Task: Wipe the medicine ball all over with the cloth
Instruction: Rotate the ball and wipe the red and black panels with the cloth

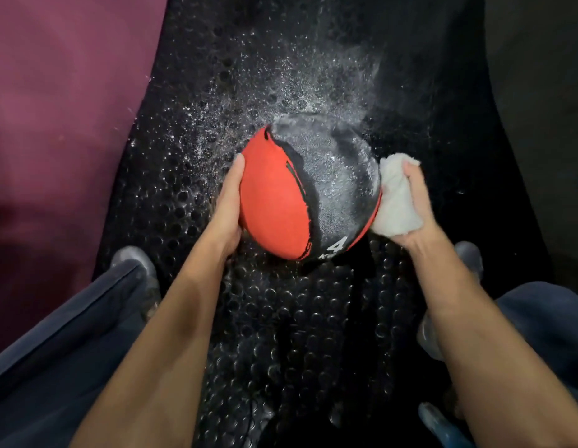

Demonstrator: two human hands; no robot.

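Ball: red and black, white "4" near 6 o'clock on its face, centre of view, on black studded mat. Whether resting on mat or lifted just off it: cannot tell. Black panel dulled by pale dusty film; red panel at 9 o'clock looks clean.

Left hand: flat against ball's 9 o'clock side, fingers straight, thumb up along the red panel; steadying, not gripping.

Right hand: curled round bunched white cloth, pressing it to ball's 3 o'clock edge.

Cloth: soft, wadded, thick enough to cushion the palm; touching ball at its right rim.

Powder: white specks fanned over mat from 10 to 1 o'clock of ball.

Handling, judged: marked weight and solid look suggest heavy, firm, not fragile. Textured skin likely grips well, though the dusty film may make the black panel slick. Too broad for one hand to close round; best taken with palms on opposite sides, as now, then rolled under the flat left hand to bring unwiped parts up to the cloth.

Progress, judged: part done; film on top black panel and hidden underside presumably still to wipe.

Also present: dark trouser legs at 7 and 4 o'clock, shoe at 8 o'clock, maroon surface at 10 o'clock.
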